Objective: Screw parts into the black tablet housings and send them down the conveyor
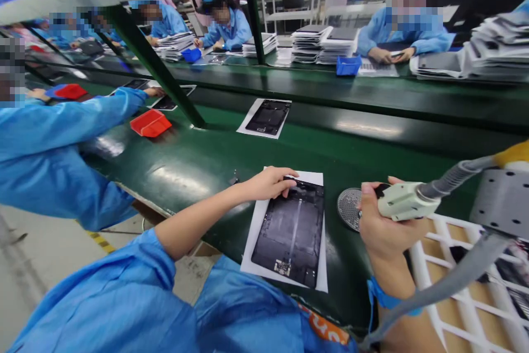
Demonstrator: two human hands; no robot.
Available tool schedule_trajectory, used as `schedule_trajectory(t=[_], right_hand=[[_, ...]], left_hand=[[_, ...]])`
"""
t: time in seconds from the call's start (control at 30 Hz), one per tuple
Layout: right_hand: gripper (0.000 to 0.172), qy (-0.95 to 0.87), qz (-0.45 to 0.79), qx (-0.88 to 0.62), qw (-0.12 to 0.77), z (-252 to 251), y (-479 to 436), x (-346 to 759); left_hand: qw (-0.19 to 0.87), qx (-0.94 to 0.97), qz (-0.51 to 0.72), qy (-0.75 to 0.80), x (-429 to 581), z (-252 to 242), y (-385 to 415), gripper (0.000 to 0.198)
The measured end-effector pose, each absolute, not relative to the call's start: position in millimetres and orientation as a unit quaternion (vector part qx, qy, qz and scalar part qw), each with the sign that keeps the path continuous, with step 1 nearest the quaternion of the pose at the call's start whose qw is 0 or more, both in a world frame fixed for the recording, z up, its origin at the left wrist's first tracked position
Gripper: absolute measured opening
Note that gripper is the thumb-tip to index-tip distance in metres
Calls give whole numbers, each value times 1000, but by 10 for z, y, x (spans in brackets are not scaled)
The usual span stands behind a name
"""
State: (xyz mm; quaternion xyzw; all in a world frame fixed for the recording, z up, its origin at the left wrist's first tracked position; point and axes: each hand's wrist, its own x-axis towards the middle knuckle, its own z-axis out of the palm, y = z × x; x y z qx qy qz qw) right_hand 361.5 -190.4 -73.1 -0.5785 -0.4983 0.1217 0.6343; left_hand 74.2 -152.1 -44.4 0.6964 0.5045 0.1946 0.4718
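A black tablet housing (289, 232) with its inside facing up lies on a white sheet (250, 248) in front of me. My left hand (270, 182) rests at its upper left edge, fingers bent and fingertips on the housing. Whether a small part is under them is hidden. To the right, my right hand (386, 232) is closed around what looks like a pale green electric screwdriver (407, 201), its tip not clearly visible. A grey cable leads from this tool to the right. Just left of that hand sits a round perforated metal dish (349, 208).
Another tablet housing (268, 116) lies farther back on the green bench (198, 160). A red bin (151, 123) stands left, near a co-worker's sleeve (74, 121). At right are a grey bracket (502, 199) and a white divided tray (450, 270). A green post (152, 66) rises from the bench.
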Motion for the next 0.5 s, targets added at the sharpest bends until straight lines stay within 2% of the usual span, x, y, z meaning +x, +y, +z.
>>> schedule_trajectory(t=[0.07,0.13,0.27,0.4,0.5], right_hand=[[49,-506,122,-575,632,-717,-1904,3618],[48,-511,130,-574,626,-705,-1900,3626],[49,-516,137,-579,616,-700,-1890,3639],[47,-519,131,-584,611,-723,-1887,3641],[46,-522,131,-581,610,-744,-1881,3640]], left_hand=[[545,646,195,498,886,-450,-1420,34],[574,615,209,499,978,-474,-1310,28],[529,645,240,497,1094,-546,-1148,14],[564,621,242,488,1237,-608,-1099,26],[530,664,214,482,1371,-657,-1097,12]])
